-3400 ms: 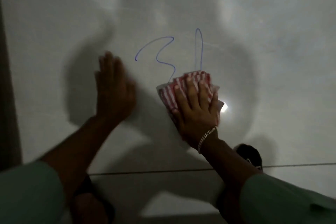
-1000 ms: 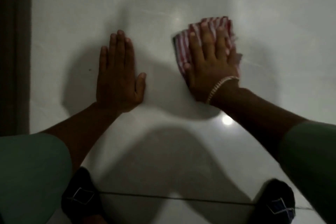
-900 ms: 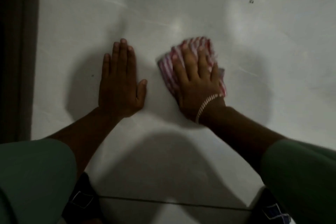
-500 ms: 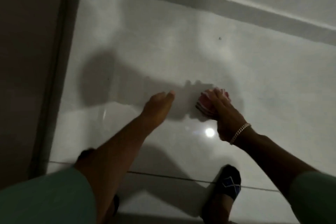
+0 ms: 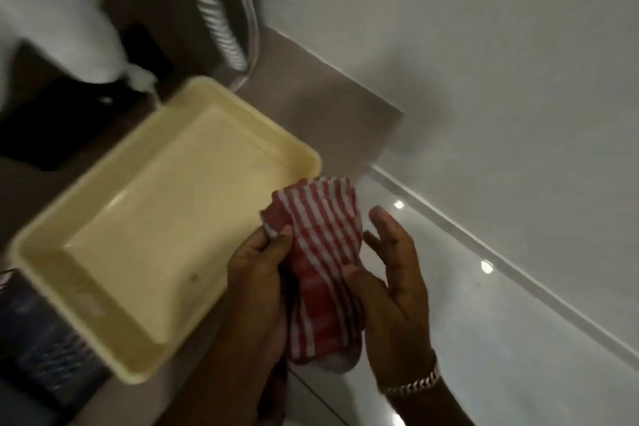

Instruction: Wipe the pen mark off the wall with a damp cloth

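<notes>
Since half a second ago our view has swung off the wiped patch of wall, and both hands have come away from it with the cloth; earlier still, a blue pen mark stood above the cloth, and we see no such mark in the present view.

Red-and-white striped cloth (image 5: 323,263) now sits bunched between our two hands, its upper end fanned out above the fingers, its lower end hanging below the palms. Left hand (image 5: 257,273) closed on the cloth's left edge, thumb and forefinger pinching a fold near the top. Right hand (image 5: 390,284) on the cloth's right side, thumb pressed onto the fabric, the other fingers spread half open and lifted clear of it. Silver chain bracelet (image 5: 411,384) on the right wrist.

Cream plastic tray (image 5: 45,273), rectangular, shallow, lies left of the hands on a brown surface (image 5: 325,121). Cloth's upper end just beside the tray's near right corner; whether it touches the rim we cannot tell. Tray's far corner lies near a blurred white object (image 5: 69,10) and a ribbed hose (image 5: 214,14), both smeared by motion.

Glossy white wall tile (image 5: 518,339) runs along the right, with small light reflections on it. Grey strip (image 5: 484,252) crosses it diagonally.
</notes>
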